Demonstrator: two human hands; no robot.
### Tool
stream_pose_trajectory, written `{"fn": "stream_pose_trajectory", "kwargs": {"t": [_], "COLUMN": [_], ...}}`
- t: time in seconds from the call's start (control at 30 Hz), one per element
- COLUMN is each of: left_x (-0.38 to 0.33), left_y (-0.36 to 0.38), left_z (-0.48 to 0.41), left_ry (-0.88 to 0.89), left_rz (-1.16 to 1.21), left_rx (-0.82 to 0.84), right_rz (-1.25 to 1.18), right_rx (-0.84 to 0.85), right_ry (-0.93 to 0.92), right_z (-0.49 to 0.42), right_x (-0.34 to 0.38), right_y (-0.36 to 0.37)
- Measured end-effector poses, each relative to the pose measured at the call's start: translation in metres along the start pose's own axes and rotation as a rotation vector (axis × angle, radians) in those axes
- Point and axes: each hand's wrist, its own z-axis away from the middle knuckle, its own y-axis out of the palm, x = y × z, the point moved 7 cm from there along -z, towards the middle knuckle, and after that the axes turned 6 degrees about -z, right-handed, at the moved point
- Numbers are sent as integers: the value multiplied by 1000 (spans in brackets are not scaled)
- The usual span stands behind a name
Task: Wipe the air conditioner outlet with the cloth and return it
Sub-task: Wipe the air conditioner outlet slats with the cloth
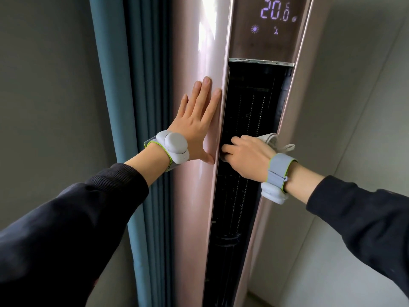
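A tall pink floor-standing air conditioner [194,52] fills the middle of the view. Its outlet [250,103] is a long dark vertical slot with fine louvres inside. My right hand [247,156] is shut on a pale grey cloth [273,139] and presses it into the outlet at mid height, fingers reaching to the slot's left edge. Most of the cloth is hidden under the hand. My left hand [197,120] lies flat and open on the pink panel just left of the outlet, fingers pointing up. Both wrists wear grey bands.
A lit display [275,13] above the outlet reads 20.0. Blue-green curtains [132,85] hang directly left of the unit. Grey walls [354,107] close in on the right and on the far left.
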Motion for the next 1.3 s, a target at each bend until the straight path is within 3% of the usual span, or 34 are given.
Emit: {"fn": "stream_pose_trajectory", "kwargs": {"t": [0.7,0.83,1.07,1.3], "left_x": [2,2,2,3], "left_y": [0,0,0,1], "left_z": [0,0,0,0], "left_ry": [8,8,10,5], "left_rz": [2,-5,-10,-15], "left_rx": [-15,-21,-21,-15], "right_rz": [-39,4,15,161], "right_rx": [118,51,94,-76], "right_ry": [-33,-44,-49,11], "right_z": [4,11,15,8], "right_x": [22,18,17,-14], "right_y": [29,16,21,-22]}}
